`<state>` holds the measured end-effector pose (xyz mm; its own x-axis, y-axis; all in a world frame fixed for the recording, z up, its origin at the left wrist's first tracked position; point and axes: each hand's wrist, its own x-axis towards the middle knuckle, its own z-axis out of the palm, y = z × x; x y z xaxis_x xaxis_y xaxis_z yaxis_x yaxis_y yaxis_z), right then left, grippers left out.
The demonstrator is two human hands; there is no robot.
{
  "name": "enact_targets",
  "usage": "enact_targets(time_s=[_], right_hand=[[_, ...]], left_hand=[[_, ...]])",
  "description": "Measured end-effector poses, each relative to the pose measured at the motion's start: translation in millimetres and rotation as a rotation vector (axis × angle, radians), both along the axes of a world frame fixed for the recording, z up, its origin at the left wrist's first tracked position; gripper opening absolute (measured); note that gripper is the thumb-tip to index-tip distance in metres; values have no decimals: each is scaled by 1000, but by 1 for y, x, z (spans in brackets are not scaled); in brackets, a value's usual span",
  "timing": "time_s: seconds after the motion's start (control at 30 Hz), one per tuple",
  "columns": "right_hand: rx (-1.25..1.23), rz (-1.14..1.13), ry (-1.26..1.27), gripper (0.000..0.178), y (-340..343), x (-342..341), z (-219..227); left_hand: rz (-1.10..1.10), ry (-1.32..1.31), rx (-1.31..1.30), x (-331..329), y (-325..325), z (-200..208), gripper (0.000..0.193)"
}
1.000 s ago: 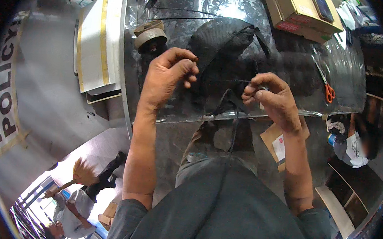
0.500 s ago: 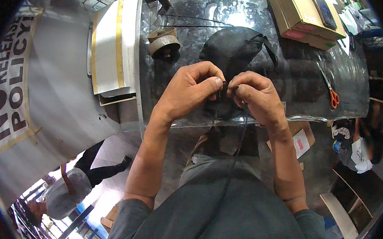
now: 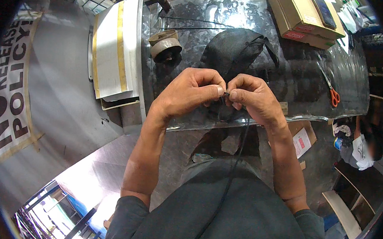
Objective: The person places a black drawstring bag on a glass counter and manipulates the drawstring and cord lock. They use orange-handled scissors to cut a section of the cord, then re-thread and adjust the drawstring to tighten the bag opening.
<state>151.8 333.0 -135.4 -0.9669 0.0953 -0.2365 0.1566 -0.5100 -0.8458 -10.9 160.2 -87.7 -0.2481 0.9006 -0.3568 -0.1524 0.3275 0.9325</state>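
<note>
My left hand (image 3: 193,91) and my right hand (image 3: 257,97) meet fingertip to fingertip over the near part of the table. Both pinch a small black piece (image 3: 226,94), mostly covered by the fingers and too small to name. A thin black cord (image 3: 232,167) runs from beneath my right hand down across my shirt. Whether it joins the pinched piece, I cannot tell. Just beyond the hands lies a black mesh pouch (image 3: 232,49) with a dark strap at its right side.
The table (image 3: 301,78) has a clear plastic cover. A tape roll (image 3: 166,46) and thin black cords (image 3: 198,20) lie left of centre. Orange-handled scissors (image 3: 334,96) rest at right, below a cardboard box (image 3: 300,18) carrying a phone (image 3: 324,12). Another person (image 3: 362,149) is at far right.
Both hands have come slightly nearer to me and closer together, their fingertips now meeting at the black piece. The person at lower left has gone from view.
</note>
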Motion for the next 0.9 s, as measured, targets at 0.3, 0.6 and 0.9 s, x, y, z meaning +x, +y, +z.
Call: enact_targets(time_s=[0.3, 0.6, 0.9], right_hand=[[30, -27, -127, 17, -3, -5, 6], [202, -265, -225, 16, -25, -1, 26], [459, -27, -255, 18, 1, -2, 56]], left_hand=[[-42, 27, -33, -6, -1, 3, 18], [171, 223, 21, 15, 6, -10, 12], [153, 271, 68, 18, 9, -3, 10]])
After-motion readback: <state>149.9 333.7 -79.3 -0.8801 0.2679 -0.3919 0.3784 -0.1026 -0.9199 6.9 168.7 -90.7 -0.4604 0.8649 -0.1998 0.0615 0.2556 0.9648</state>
